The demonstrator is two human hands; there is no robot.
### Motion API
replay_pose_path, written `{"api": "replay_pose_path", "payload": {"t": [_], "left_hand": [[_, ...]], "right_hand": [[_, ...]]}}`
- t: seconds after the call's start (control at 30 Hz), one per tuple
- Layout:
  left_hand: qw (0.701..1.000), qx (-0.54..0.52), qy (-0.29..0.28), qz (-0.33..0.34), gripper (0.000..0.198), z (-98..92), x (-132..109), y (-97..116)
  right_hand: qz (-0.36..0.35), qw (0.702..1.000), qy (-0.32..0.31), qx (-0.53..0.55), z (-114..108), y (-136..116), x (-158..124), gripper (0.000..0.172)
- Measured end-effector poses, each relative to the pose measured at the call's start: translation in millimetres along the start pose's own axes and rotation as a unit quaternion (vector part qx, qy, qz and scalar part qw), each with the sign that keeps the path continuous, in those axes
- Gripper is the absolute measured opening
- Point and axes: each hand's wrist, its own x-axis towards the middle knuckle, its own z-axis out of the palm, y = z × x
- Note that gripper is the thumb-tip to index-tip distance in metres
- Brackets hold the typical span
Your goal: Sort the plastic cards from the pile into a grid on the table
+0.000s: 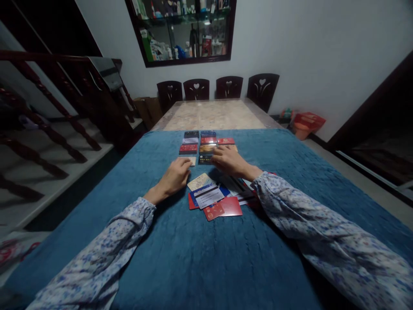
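My left hand [176,175] is closed, its bent fingertips at the edge of a pale card [192,160] lying at the near left end of the laid-out cards. Across from it, my right hand [229,160] reaches in from the right, fingers bent over the right end of a black card [204,159]. Part of a gold card [206,149] shows just beyond those fingers. Closer to me lies a loose overlapping heap, with a white striped card [209,196], a beige card [199,182] and a red card [232,206]. My right wrist and sleeve hide some of the heap.
Farther out are red cards [188,149], a dark card [191,134] and a blue card [208,134] in rows. A blue cloth [155,249] covers the table's near part. Several dark chairs [196,89] stand at the far end; a stair railing [48,94] is at left.
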Motion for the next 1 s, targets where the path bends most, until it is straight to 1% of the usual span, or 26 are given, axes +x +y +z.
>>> {"api": "replay_pose_path", "payload": {"t": [0.1, 0.23, 0.33, 0.47, 0.57, 0.7, 0.83, 1.0], "left_hand": [[1.000, -0.014, 0.005, 0.010, 0.032, -2.1, -5.8, 11.6], [1.000, -0.026, 0.002, 0.013, 0.028, -2.9, -12.4, 27.7], [1.000, -0.024, -0.010, 0.007, 0.025, -2.5, -17.6, 39.6], [1.000, -0.017, -0.022, 0.010, 0.022, -3.2, -23.9, 53.2], [0.999, -0.016, -0.032, 0.022, 0.022, -5.4, -27.7, 61.5], [0.997, -0.011, -0.062, 0.036, 0.024, -8.8, -32.2, 70.0], [0.995, -0.004, -0.091, 0.043, 0.025, -13.5, -35.4, 75.0], [0.991, -0.022, -0.129, 0.038, 0.030, -24.4, -36.7, 79.5]], "right_hand": [[-0.001, 1.000, 0.010, 0.004, -1.0, -7.4, -15.1, 0.027], [0.027, 1.000, 0.004, 0.009, -5.5, -18.5, -33.5, 0.022], [0.023, 0.999, -0.009, 0.033, -10.2, -26.3, -45.5, 0.022], [0.019, 0.999, -0.002, 0.049, -13.7, -38.8, -57.8, 0.022], [0.009, 0.998, 0.004, 0.054, -14.4, -49.3, -64.2, 0.024], [-0.003, 0.998, 0.008, 0.066, -14.8, -59.1, -69.4, 0.027], [-0.013, 0.997, 0.004, 0.082, -13.9, -62.1, -72.2, 0.032], [-0.025, 0.992, -0.022, 0.121, -13.5, -64.3, -75.3, 0.037]]}}
